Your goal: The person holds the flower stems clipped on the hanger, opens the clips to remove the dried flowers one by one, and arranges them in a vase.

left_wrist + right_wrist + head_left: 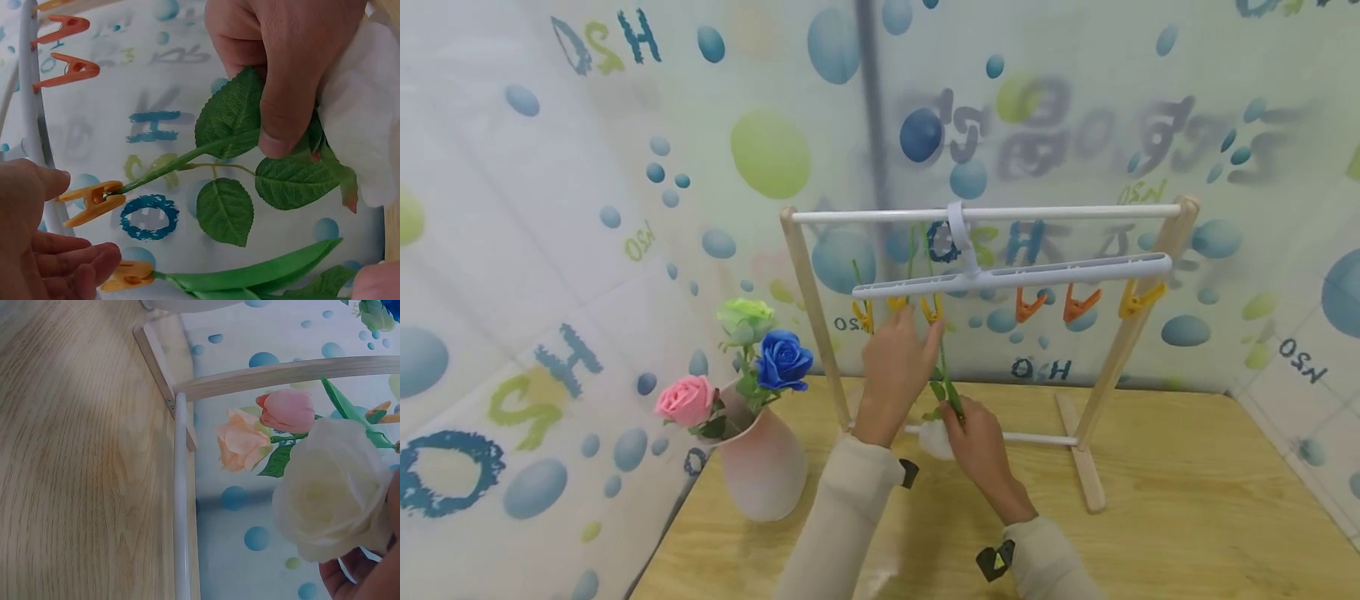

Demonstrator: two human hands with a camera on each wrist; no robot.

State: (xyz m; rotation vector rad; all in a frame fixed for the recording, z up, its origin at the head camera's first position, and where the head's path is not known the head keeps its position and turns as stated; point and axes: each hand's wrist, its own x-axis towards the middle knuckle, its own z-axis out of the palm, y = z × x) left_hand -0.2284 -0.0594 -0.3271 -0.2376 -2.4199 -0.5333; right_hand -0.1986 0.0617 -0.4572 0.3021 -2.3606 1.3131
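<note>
White rose is held bloom-down below the white hanger, its stem pinched near the bloom between thumb and fingers of the right hand. Higher up, the same stem is gripped by 1 yellow clip on the hanger. The left hand is raised at this clip, thumb and fingers parted around it; whether contact is made cannot be told. The 2 hands are well apart, left above right.

In the neighbouring yellow clip a long-leaved stem is gripped. A pink tulip and a peach rose are seen beside the white rose. On the right half of the hanger, 2 orange clips and 1 end yellow clip are mounted.

The hanger is hooked over the top rail of a wooden rack. Left of the rack, on the table, a vase is placed, with 1 pink rose, 1 blue rose and 1 green rose contained
</note>
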